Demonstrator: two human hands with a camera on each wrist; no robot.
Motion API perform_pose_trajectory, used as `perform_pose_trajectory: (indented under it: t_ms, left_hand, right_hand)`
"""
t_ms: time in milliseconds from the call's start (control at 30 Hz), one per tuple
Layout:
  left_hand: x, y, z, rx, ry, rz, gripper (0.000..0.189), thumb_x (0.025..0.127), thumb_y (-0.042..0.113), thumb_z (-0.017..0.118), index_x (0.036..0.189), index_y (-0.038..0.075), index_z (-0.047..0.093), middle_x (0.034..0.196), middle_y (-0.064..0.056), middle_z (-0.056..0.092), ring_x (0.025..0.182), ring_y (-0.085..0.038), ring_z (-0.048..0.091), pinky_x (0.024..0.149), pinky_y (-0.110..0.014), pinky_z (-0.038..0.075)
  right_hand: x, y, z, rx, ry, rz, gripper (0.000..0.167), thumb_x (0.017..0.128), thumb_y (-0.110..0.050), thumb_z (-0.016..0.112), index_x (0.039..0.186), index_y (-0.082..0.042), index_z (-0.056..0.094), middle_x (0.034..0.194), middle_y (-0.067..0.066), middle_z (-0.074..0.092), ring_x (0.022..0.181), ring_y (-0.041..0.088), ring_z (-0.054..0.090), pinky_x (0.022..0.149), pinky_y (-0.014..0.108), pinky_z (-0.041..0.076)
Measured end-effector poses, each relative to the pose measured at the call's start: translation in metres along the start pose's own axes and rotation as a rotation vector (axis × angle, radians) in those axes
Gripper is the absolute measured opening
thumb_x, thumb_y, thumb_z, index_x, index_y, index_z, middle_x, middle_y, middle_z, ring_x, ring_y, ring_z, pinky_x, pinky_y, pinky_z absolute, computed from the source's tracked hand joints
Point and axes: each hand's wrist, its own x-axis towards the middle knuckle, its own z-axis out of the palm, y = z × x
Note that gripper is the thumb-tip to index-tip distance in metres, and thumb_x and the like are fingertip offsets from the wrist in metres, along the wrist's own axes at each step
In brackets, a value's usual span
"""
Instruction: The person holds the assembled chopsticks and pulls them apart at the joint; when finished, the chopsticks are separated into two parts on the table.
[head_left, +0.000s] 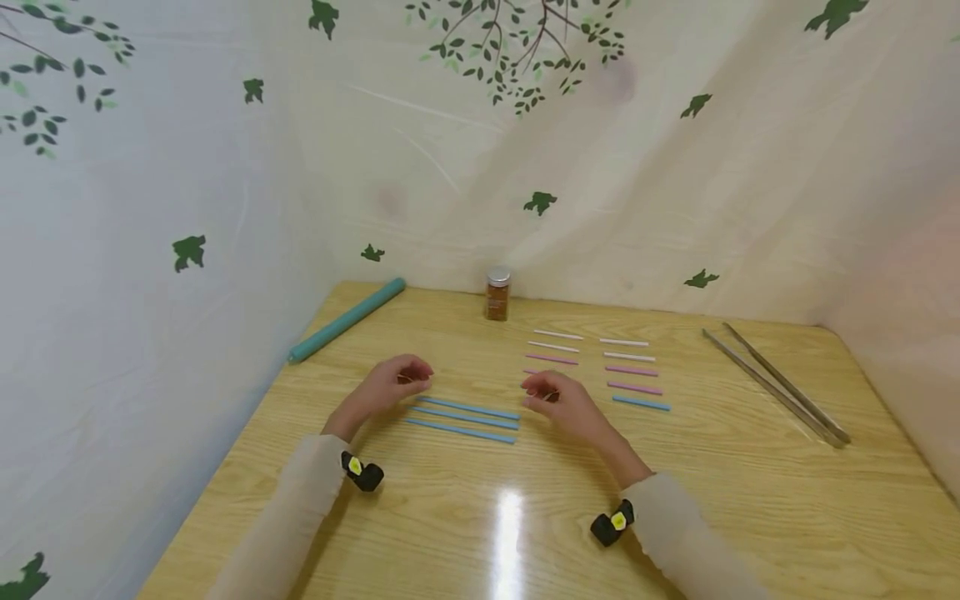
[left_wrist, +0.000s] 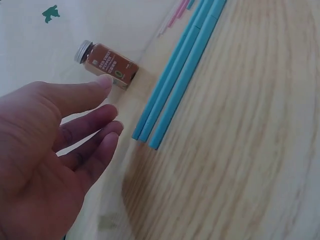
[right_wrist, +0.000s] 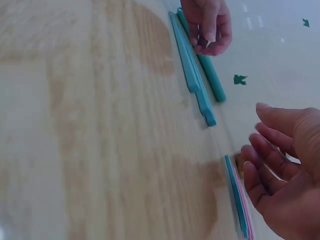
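Three long, thin blue sticks (head_left: 462, 431) lie side by side on the wooden table, between my two hands. My left hand (head_left: 386, 385) hovers by their left ends, fingers loosely bent, thumb apart from the fingertips and nothing in its grasp. In the left wrist view the ends of the blue sticks (left_wrist: 172, 95) show just beyond those fingertips. At their right ends is my right hand (head_left: 566, 407), relaxed and holding nothing, with a gap between thumb and fingers. It partly hides a column of pink and white sticks (head_left: 553, 346).
Right of that column lies another, of white and pink sticks (head_left: 632, 369) with one blue stick (head_left: 641, 403) nearest me. A spice jar (head_left: 497, 296) stands at the back. A teal rod (head_left: 347, 321) lies at left, long metal tweezers (head_left: 780, 387) at right. A leaf-patterned curtain (head_left: 450, 167) borders the table.
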Motion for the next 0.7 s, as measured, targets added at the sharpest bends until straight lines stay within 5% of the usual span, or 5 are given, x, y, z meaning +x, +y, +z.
perform_pose_trajectory:
  t_ms: [333,700]
  left_hand:
    - [-0.001,-0.002,0.007,0.052,-0.059,0.005,0.016,0.088,0.014,0.068,0.103,0.007,0.066,0.096,-0.004,0.065,0.088,-0.013,0.057,0.080,-0.028,0.048]
    - [0.002,-0.004,0.014,0.161,-0.076,0.105,0.005,0.087,0.012,0.069,0.091,0.008,0.068,0.087,-0.001,0.061,0.079,-0.009,0.054,0.072,-0.024,0.047]
  right_hand:
    - [0.001,-0.005,0.019,-0.008,-0.066,0.001,0.023,0.090,-0.018,0.067,0.109,-0.006,0.066,0.099,0.005,0.063,0.086,0.013,0.055,0.075,0.025,0.047]
    - [0.003,-0.002,0.027,-0.157,-0.081,-0.031,0.011,0.091,-0.019,0.066,0.099,-0.012,0.069,0.092,0.000,0.059,0.083,0.010,0.057,0.074,0.025,0.048]
